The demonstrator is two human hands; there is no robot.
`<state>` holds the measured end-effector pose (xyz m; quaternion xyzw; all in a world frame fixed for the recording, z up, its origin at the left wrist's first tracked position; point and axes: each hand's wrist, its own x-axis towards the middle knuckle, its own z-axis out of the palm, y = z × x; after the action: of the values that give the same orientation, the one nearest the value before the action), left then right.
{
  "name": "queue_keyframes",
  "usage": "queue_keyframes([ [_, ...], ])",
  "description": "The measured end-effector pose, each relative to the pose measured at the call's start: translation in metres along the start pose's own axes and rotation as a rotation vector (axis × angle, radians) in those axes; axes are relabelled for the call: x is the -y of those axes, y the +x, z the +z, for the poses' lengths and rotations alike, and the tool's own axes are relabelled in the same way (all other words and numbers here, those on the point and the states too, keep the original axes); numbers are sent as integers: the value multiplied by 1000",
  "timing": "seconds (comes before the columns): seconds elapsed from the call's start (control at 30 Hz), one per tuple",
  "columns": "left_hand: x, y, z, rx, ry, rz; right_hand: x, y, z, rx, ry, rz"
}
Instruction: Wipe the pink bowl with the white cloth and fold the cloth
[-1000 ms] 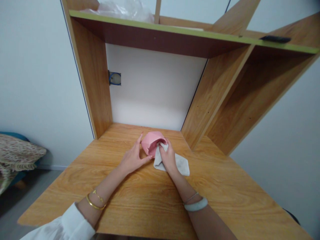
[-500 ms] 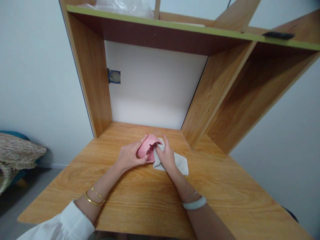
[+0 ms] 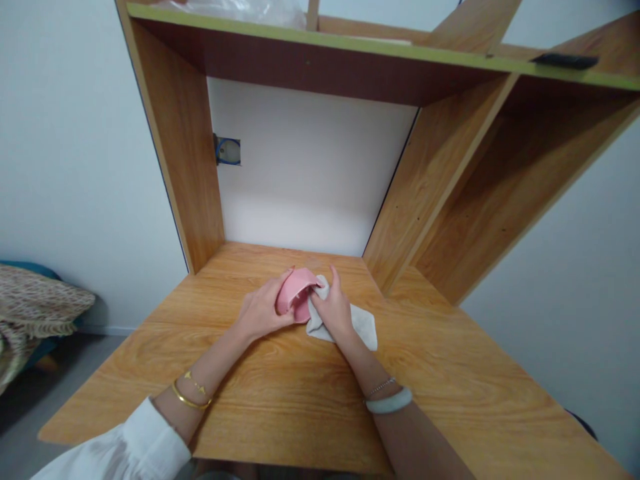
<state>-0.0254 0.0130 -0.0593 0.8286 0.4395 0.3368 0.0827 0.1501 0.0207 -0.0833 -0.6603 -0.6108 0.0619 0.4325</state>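
A small pink bowl [image 3: 295,297] is tilted on its side on the wooden desk [image 3: 280,393], its mouth turned toward the right. My left hand [image 3: 260,312] wraps around its left side and holds it. My right hand [image 3: 333,310] grips a light grey cloth [image 3: 361,325] and presses a bunched part of it into the bowl's mouth. The rest of the cloth lies flat on the desk to the right of that hand. Both wrists wear bracelets.
Wooden side panels [image 3: 187,167] rise at the left and right of the desk nook, with a shelf [image 3: 320,50] overhead. A clear plastic bag [image 3: 250,10] and a dark flat object [image 3: 565,61] lie on the shelf. A patterned fabric [image 3: 35,307] lies at far left.
My left hand closed around the bowl and turned it more onto its side. My right hand shifted slightly left, pushing the cloth further into the bowl.
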Motion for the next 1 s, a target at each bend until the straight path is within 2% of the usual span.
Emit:
queue_keyframes([
  [0.13,0,1,-4,62,56,19,-1,-1,-4,-14,-17,-64],
  [0.3,-1,0,13,-85,-98,-80,-8,-1,9,-118,228,-16],
  [0.43,-1,-3,23,-157,-161,-58,-7,0,16,-106,320,-5],
  [0.57,-1,-2,13,-159,-99,-13,0,0,6,-47,136,-35],
  [0.67,-4,-1,2,-51,35,-12,3,-1,-5,-17,-92,-31],
  [0.73,-7,-1,-1,25,89,-18,3,-1,-8,-6,-136,-46],
  [0.8,-7,-2,1,51,74,-29,0,0,-7,-29,-64,-55],
  [0.93,-2,1,13,-35,-145,-9,-7,3,1,-103,187,-24],
  [1.0,2,3,19,-70,-280,-24,-9,5,6,-92,283,-1],
])
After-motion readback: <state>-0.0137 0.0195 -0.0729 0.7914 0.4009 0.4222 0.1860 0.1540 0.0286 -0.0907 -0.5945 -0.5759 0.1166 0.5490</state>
